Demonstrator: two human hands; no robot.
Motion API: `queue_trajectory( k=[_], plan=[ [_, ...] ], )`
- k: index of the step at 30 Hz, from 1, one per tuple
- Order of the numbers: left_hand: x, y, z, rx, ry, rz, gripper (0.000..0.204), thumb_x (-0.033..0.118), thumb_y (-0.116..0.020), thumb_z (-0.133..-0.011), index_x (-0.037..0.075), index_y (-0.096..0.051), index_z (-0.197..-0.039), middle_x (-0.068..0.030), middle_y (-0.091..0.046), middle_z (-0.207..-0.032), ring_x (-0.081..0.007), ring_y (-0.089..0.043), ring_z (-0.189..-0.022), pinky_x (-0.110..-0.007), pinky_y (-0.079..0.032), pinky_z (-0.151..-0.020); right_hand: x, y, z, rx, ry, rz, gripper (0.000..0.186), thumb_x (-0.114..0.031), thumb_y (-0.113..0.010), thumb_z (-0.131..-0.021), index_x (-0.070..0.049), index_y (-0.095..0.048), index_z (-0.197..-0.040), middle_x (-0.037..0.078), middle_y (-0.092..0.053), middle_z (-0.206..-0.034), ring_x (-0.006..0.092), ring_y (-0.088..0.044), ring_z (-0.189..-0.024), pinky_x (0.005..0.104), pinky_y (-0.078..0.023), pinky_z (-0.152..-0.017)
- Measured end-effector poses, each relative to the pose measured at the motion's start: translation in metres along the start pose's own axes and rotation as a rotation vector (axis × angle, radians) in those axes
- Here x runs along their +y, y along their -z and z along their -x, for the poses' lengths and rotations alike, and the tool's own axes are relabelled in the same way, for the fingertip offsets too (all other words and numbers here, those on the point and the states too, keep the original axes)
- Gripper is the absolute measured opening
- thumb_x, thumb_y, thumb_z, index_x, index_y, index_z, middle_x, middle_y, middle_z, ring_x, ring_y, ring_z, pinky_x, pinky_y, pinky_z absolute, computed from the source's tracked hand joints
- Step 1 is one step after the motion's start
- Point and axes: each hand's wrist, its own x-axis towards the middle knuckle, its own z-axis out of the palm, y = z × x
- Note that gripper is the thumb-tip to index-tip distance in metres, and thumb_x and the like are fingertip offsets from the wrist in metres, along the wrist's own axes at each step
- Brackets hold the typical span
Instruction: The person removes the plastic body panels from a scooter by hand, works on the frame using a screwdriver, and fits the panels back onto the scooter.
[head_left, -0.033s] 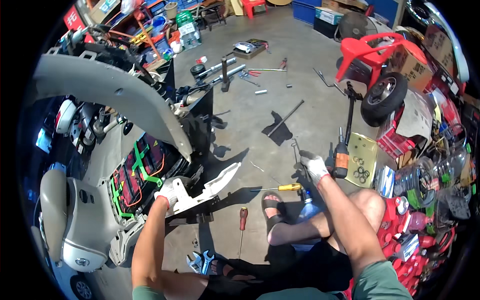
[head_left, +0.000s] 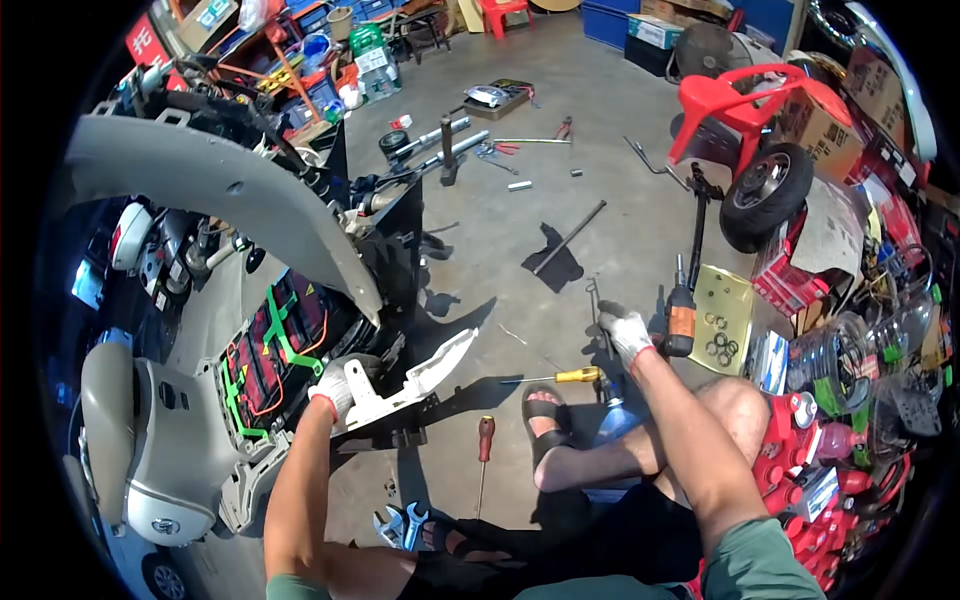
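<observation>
My left hand (head_left: 340, 388), in a white work glove, is closed on the near end of a white plastic panel (head_left: 410, 382), beside the opened grey scooter body (head_left: 170, 440). The panel's long tip points away to the right. My right hand (head_left: 626, 333), gloved too, is low over the floor, its fingers closed on a thin metal rod with a bent end (head_left: 593, 288). Part of the rod is hidden by the hand. Near my right foot lies a yellow-handled screwdriver (head_left: 576, 375).
An orange and black power tool (head_left: 681, 322) and a yellow tray of rings (head_left: 728, 300) are right of my right hand. A red-handled screwdriver (head_left: 486, 428) and wrenches (head_left: 402, 525) lie nearer. Beyond are a bar on black cloth (head_left: 556, 258), a wheel (head_left: 768, 195) and a red chair (head_left: 735, 105).
The bent end of the rod has shifted very slightly to the right. Both hands and the white panel stay nearly in place; the whole view has moved a little.
</observation>
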Motion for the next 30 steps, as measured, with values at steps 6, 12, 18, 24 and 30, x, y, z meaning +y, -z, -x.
queue_trajectory(
  k=[6, 12, 18, 24, 30],
  plan=[
    [0.041, -0.018, 0.029, 0.155, -0.016, 0.820, 0.035, -0.001, -0.050, -0.092, -0.002, -0.058, -0.127, -0.0133, -0.068, -0.114, -0.0214, -0.068, -0.096, -0.034, -0.057, -0.085, 0.062, 0.026, -0.077, 0.238, 0.052, 0.044, 0.052, -0.006, -0.048, -0.092, -0.002, -0.044, -0.144, 0.017, -0.070, -0.092, 0.0206, -0.063, -0.057, 0.0366, -0.053, -0.048],
    [0.054, -0.023, 0.085, 0.342, -0.327, -0.009, 0.049, 0.002, -0.045, -0.087, -0.005, -0.052, -0.135, -0.0158, -0.060, -0.130, -0.0251, -0.056, -0.123, -0.035, -0.040, -0.109, 0.114, 0.043, -0.109, 0.445, -0.008, -0.034, 0.053, 0.001, -0.043, -0.089, -0.015, -0.049, -0.139, 0.011, -0.064, -0.081, 0.0188, -0.057, -0.054, 0.0341, -0.048, -0.046],
    [0.091, -0.058, 0.136, 0.327, -0.388, -0.346, 0.041, 0.000, -0.052, -0.086, -0.001, -0.060, -0.126, -0.0187, -0.065, -0.123, -0.0293, -0.062, -0.116, -0.038, -0.045, -0.103, 0.174, 0.081, -0.142, 0.465, 0.000, 0.217, 0.044, -0.002, -0.044, -0.089, -0.013, -0.053, -0.131, 0.011, -0.064, -0.077, 0.0219, -0.061, -0.057, 0.0337, -0.048, -0.049],
    [0.068, -0.034, 0.177, 0.397, -0.389, -0.440, 0.038, 0.006, -0.057, -0.087, 0.001, -0.061, -0.124, -0.0206, -0.065, -0.120, -0.0359, -0.061, -0.114, -0.041, -0.047, -0.100, 0.151, 0.019, -0.122, 0.515, 0.092, 1.099, 0.028, -0.025, -0.060, -0.077, -0.004, -0.075, -0.088, 0.021, -0.072, -0.097, 0.0367, -0.071, -0.090, 0.0449, -0.057, -0.080],
    [0.074, -0.046, 0.145, 0.344, -0.502, -0.410, 0.035, 0.012, -0.058, -0.089, 0.003, -0.063, -0.122, -0.0197, -0.066, -0.118, -0.0349, -0.062, -0.112, -0.041, -0.047, -0.099, 0.153, 0.171, -0.155, 0.449, 0.091, 1.725, 0.027, -0.023, -0.062, -0.074, -0.005, -0.076, -0.088, 0.021, -0.073, -0.097, 0.0350, -0.071, -0.093, 0.0431, -0.057, -0.081]
  ],
)
